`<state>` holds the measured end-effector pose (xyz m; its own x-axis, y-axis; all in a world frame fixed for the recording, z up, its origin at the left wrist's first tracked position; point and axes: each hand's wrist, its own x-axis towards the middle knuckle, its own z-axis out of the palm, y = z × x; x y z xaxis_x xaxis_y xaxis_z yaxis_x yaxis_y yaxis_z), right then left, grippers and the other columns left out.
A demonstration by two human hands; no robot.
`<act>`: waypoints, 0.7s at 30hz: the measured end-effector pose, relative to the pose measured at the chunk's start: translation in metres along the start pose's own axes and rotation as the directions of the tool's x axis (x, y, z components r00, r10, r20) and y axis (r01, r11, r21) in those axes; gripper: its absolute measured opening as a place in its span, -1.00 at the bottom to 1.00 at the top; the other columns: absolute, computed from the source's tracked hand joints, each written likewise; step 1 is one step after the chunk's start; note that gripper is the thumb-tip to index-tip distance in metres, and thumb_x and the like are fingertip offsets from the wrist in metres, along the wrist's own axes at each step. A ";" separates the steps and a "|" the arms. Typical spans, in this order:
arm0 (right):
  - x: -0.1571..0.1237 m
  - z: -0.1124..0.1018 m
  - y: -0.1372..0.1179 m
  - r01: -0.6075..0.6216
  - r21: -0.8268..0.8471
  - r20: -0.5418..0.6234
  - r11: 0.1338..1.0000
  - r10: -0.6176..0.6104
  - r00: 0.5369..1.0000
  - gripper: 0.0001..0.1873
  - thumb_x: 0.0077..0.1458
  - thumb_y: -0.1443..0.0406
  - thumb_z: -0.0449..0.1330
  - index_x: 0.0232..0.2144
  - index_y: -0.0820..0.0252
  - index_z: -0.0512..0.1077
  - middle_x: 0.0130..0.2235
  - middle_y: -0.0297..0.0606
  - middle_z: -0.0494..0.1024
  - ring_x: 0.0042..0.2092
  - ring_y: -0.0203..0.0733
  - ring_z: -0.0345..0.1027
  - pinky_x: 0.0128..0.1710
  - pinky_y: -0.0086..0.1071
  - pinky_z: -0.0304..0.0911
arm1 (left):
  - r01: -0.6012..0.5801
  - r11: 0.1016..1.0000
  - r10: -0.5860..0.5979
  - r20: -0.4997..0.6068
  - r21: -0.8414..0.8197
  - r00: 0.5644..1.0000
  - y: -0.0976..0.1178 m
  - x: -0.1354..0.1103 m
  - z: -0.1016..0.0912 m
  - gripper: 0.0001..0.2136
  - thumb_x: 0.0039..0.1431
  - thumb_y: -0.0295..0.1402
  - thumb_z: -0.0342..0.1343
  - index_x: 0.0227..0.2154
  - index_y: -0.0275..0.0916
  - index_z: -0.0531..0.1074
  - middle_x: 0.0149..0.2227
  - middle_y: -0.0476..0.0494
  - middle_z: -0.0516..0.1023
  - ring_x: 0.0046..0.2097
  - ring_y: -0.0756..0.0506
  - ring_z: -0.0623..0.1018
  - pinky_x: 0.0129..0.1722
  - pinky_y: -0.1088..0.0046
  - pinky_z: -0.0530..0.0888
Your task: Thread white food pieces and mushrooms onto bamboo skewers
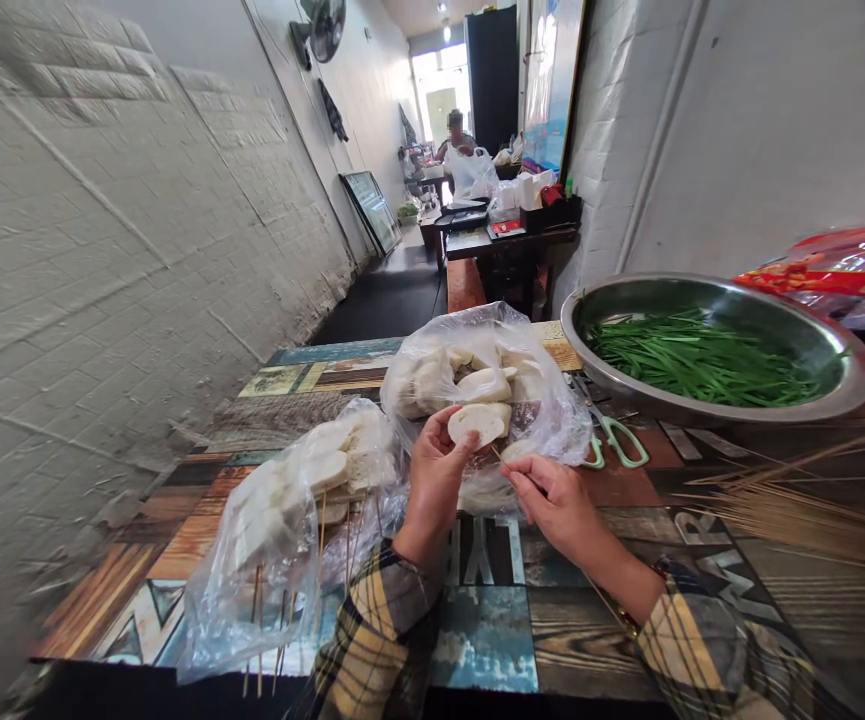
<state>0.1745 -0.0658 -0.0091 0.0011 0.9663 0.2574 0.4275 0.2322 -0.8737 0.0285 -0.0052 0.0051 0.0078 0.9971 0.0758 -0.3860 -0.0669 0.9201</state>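
Observation:
Pinched between the thumb and fingers of my left hand (433,480) is a pale oval slice of steamed bun (477,424). My right hand (552,497) is closed on a thin bamboo skewer (497,453), its tip close to the slice's lower right edge; whether it touches cannot be made out. Just behind both hands lies an open clear plastic bag (563,400) with more white slices (483,384) in it. To the left, a second clear bag (252,610) holds slices on skewers (327,470), with the sticks pointing toward me.
Green-handled scissors (623,445) lie right of the open bag. A steel bowl (844,385) of cut green leaves stands at the back right. Loose skewers (814,510) spread over the patterned table (589,640). A white brick wall (102,300) borders the left; a person (456,135) sits far back.

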 end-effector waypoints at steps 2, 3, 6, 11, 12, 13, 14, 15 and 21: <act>0.001 0.001 0.001 0.014 0.001 -0.002 1.000 -0.014 1.000 -0.76 0.21 0.19 0.05 -0.40 0.15 0.44 -0.67 -0.45 0.34 -0.57 -0.26 0.27 -0.48 -0.39 0.15 | -0.008 1.000 0.008 0.011 0.008 1.000 -0.001 0.000 0.000 -0.56 -0.10 -0.31 0.36 -0.12 -0.26 0.42 -0.12 -0.20 0.57 -0.11 -0.16 0.56 -0.24 0.35 0.57; 0.001 0.001 0.002 0.019 -0.002 -0.005 1.000 -0.019 1.000 -0.76 0.21 0.19 0.06 -0.41 0.14 0.43 -0.68 -0.45 0.33 -0.57 -0.26 0.26 -0.48 -0.39 0.14 | -0.007 1.000 0.007 0.020 0.008 1.000 -0.001 -0.001 0.000 -0.56 -0.10 -0.31 0.36 -0.12 -0.25 0.42 -0.12 -0.20 0.57 -0.11 -0.16 0.56 -0.24 0.35 0.57; 0.002 0.001 0.003 0.021 -0.007 -0.012 1.000 -0.021 1.000 -0.75 0.21 0.17 0.06 -0.44 0.13 0.42 -0.68 -0.45 0.32 -0.57 -0.26 0.24 -0.49 -0.39 0.13 | 0.005 1.000 -0.006 0.048 0.005 0.999 -0.001 -0.002 0.000 -0.55 -0.10 -0.31 0.37 -0.11 -0.25 0.42 -0.11 -0.20 0.58 -0.10 -0.17 0.57 -0.23 0.35 0.58; 0.002 0.001 0.001 0.022 0.015 -0.013 1.000 -0.022 1.000 -0.72 0.21 0.14 0.05 -0.42 0.14 0.43 -0.67 -0.44 0.32 -0.58 -0.26 0.23 -0.50 -0.38 0.12 | 0.048 0.999 -0.046 0.073 -0.025 0.996 0.000 -0.005 0.001 -0.56 -0.07 -0.30 0.36 -0.10 -0.25 0.41 -0.12 -0.20 0.58 -0.14 -0.14 0.57 -0.25 0.38 0.57; 0.002 0.001 0.001 0.023 0.014 -0.017 1.000 -0.022 1.000 -0.72 0.21 0.14 0.05 -0.42 0.14 0.43 -0.67 -0.44 0.32 -0.58 -0.26 0.22 -0.50 -0.38 0.12 | 0.060 0.998 -0.057 0.079 -0.036 0.995 0.000 -0.005 0.001 -0.56 -0.07 -0.30 0.35 -0.10 -0.25 0.41 -0.12 -0.19 0.57 -0.14 -0.13 0.57 -0.26 0.39 0.56; 0.002 0.001 0.001 0.023 0.013 -0.022 1.000 -0.023 0.999 -0.71 0.21 0.13 0.05 -0.43 0.14 0.42 -0.67 -0.44 0.32 -0.59 -0.26 0.22 -0.50 -0.38 0.12 | 0.071 0.997 -0.067 0.084 -0.044 0.994 0.000 -0.006 0.001 -0.56 -0.07 -0.31 0.36 -0.10 -0.25 0.41 -0.12 -0.19 0.57 -0.15 -0.13 0.57 -0.26 0.40 0.56; 0.003 0.001 0.001 0.023 0.010 -0.027 1.000 -0.022 0.999 -0.71 0.22 0.12 0.05 -0.43 0.14 0.42 -0.68 -0.44 0.32 -0.59 -0.26 0.21 -0.50 -0.38 0.12 | 0.079 0.996 -0.074 0.090 -0.050 0.993 -0.001 -0.007 0.002 -0.55 -0.07 -0.30 0.36 -0.09 -0.25 0.41 -0.12 -0.19 0.57 -0.15 -0.13 0.57 -0.26 0.39 0.56; 0.003 0.001 0.001 0.021 0.005 -0.032 1.000 -0.021 0.999 -0.70 0.22 0.12 0.05 -0.43 0.14 0.42 -0.68 -0.44 0.32 -0.60 -0.26 0.21 -0.50 -0.37 0.12 | 0.084 0.995 -0.078 0.095 -0.057 0.992 -0.001 -0.007 0.002 -0.56 -0.07 -0.30 0.36 -0.10 -0.25 0.42 -0.12 -0.19 0.57 -0.15 -0.13 0.57 -0.25 0.38 0.56; 0.002 0.000 0.000 0.021 0.009 -0.049 1.000 -0.021 0.999 -0.66 0.21 0.07 0.06 -0.45 0.14 0.44 -0.70 -0.43 0.32 -0.61 -0.25 0.22 -0.52 -0.37 0.12 | 0.085 0.992 -0.072 0.131 -0.096 0.989 -0.001 -0.012 0.004 -0.56 -0.09 -0.28 0.37 -0.11 -0.23 0.44 -0.15 -0.16 0.56 -0.16 -0.13 0.56 -0.23 0.35 0.57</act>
<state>0.1747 -0.0638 -0.0080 0.0365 0.9547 0.2952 0.4193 0.2535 -0.8717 0.0328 -0.0176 0.0045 0.1562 0.9859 0.0594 -0.4704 0.0214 0.8822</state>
